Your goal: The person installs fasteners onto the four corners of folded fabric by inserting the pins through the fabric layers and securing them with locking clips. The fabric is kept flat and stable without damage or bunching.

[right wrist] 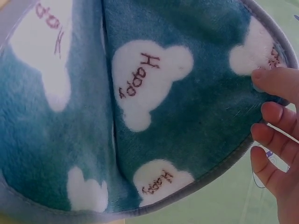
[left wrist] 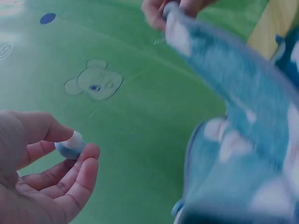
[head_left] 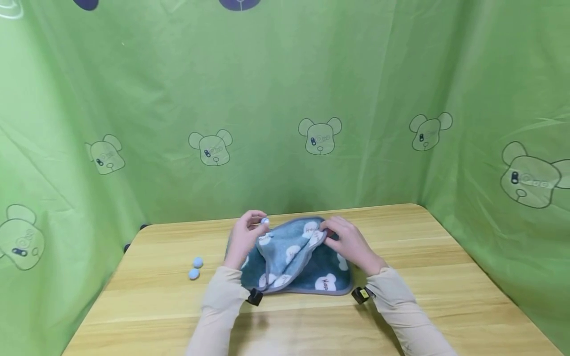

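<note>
A teal fleece cloth [head_left: 291,254] with white bear heads and the word "Happy" lies on the table, one part folded over and lifted. My right hand [head_left: 349,242] pinches its grey-trimmed edge; in the right wrist view the thumb [right wrist: 275,81] presses on a white patch near that border. Between the thumb and fingers of my left hand [left wrist: 51,163] is a small light-blue ball [left wrist: 71,147] with a white patch on top. That hand is beside the cloth's left side in the head view.
Two more light-blue balls [head_left: 196,268] lie close together on the wooden table [head_left: 147,306], left of the cloth. Green curtains [head_left: 267,99] with bear drawings hang behind and on both sides. Each wrist wears a small black device [head_left: 255,297].
</note>
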Available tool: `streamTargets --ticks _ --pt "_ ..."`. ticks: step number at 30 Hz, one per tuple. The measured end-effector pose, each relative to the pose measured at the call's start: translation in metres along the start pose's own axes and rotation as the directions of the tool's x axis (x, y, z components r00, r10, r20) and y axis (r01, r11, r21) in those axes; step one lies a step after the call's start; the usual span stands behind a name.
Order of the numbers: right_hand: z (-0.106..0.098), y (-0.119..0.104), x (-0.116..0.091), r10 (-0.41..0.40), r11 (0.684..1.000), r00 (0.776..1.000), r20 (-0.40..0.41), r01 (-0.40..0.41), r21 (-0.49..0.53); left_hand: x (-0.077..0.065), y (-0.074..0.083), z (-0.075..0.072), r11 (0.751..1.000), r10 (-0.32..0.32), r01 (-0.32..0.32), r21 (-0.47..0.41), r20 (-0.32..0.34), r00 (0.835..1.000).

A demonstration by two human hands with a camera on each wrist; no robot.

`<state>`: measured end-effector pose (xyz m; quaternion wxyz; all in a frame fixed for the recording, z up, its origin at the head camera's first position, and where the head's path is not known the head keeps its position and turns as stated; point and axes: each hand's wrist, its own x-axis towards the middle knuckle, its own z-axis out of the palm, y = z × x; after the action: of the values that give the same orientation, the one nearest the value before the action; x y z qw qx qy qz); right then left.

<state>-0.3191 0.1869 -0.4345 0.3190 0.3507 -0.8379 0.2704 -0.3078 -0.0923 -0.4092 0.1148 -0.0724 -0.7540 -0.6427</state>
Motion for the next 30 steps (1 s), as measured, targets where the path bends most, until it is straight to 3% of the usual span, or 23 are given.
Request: streamTargets --ticks 7,18,23,30 --pt "0.001 -0.001 0.000 0.017 1.000 1.000 0.014 -0.017 0.004 0.006 0.000 0.035 0.997 0.014 -0.010 -0.077 0.060 0.998" --pt "0.000 -0.002 0.001 0.030 1.000 0.999 0.041 -0.031 0.004 0.007 -0.003 0.074 0.986 0.012 0.007 -0.164 0.115 0.993" --pt "0.000 -0.002 0.000 0.011 1.000 0.999 0.036 -0.012 0.012 0.003 0.004 0.085 0.978 0.025 0.005 -0.208 0.139 0.990" --pt "0.000 -0.002 0.000 -0.005 0.999 0.998 0.057 0.002 0.049 -0.009 0.022 0.089 0.977 0.041 -0.010 -0.212 0.144 0.989"
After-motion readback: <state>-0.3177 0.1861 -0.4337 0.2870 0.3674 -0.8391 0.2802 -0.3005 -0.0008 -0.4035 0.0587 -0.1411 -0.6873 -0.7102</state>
